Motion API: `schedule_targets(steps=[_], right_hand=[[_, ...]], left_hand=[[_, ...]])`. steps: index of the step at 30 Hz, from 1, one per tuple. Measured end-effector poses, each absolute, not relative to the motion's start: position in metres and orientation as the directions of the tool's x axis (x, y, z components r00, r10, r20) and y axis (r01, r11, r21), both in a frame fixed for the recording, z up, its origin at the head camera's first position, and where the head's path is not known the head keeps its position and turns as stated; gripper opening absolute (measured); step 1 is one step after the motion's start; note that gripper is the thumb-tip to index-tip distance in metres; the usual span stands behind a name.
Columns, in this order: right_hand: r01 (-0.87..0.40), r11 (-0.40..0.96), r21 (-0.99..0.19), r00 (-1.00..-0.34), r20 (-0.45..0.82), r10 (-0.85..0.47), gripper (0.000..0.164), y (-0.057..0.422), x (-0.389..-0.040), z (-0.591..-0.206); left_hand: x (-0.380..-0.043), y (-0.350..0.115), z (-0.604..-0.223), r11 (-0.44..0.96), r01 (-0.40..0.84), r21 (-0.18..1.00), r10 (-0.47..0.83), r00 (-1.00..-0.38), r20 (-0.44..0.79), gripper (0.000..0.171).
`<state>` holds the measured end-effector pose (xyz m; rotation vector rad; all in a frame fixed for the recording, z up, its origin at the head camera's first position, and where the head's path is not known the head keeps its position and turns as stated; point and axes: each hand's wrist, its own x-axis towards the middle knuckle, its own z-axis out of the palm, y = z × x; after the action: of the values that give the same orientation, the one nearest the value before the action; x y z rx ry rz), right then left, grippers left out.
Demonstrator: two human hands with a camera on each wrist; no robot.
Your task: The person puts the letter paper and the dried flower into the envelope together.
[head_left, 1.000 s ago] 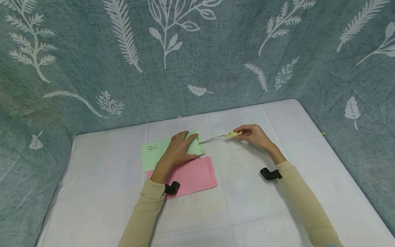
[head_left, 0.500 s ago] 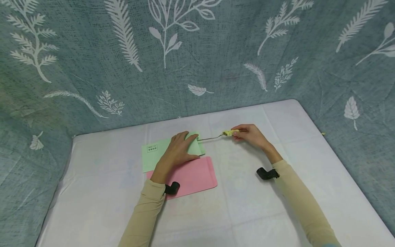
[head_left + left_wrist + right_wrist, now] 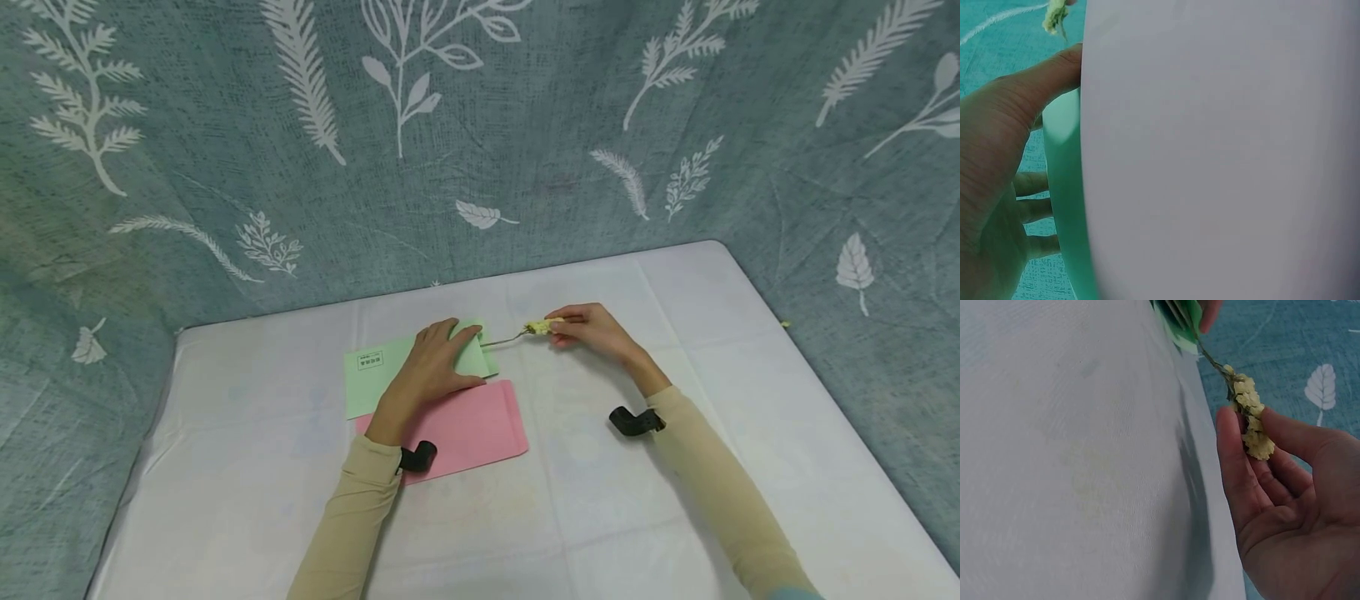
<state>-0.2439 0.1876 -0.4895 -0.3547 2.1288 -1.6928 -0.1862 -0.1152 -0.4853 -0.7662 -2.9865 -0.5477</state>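
Observation:
On the table, the green envelope [image 3: 366, 385] lies with its mouth toward the right. My left hand [image 3: 430, 365] spans it, thumb at the near edge and fingers at the far edge, and the mouth bulges a little. To the right, my right hand [image 3: 597, 329] pinches a dried flower sprig [image 3: 537, 327] by its pale yellow head. Its thin stem points left and its tip is hidden at the envelope's mouth. In the right wrist view, thumb and fingers hold the blossoms [image 3: 1250, 403], with the stem running up to the green paper [image 3: 1175, 325].
A pink envelope [image 3: 480, 429] lies just in front of the green one, partly under my left wrist. Black wrist cameras [image 3: 633, 422] sit on both forearms. A white cloth covers the table [image 3: 247, 467]; a leaf-patterned teal curtain [image 3: 540, 142] hangs behind it.
My right hand has moved left with the dried flower sprig, and less of the stem shows outside the green envelope. My left hand has stayed in place.

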Motion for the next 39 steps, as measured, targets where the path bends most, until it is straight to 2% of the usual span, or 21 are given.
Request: schedule_targets(steps=[16, 27, 39], right_hand=[[0.051, 0.195, -0.979, -0.873, -0.139, -0.468, 0.032, 0.159, -0.246, -0.496], [-0.015, 0.303, -0.953, -0.872, -0.136, -0.470, 0.032, 0.141, -0.248, -0.496], [0.002, 0.336, -0.942, -0.865, -0.170, -0.472, 0.030, 0.126, -0.249, -0.496]], left_hand=[[-0.188, -0.116, -0.484, 0.826, 0.461, 0.324, 0.464, -0.883, 0.073, 0.082], [-0.192, -0.118, -0.483, 0.827, 0.460, 0.323, 0.468, -0.882, 0.057, 0.082], [-0.196, -0.119, -0.480, 0.827, 0.454, 0.332, 0.469, -0.882, 0.039, 0.083]])
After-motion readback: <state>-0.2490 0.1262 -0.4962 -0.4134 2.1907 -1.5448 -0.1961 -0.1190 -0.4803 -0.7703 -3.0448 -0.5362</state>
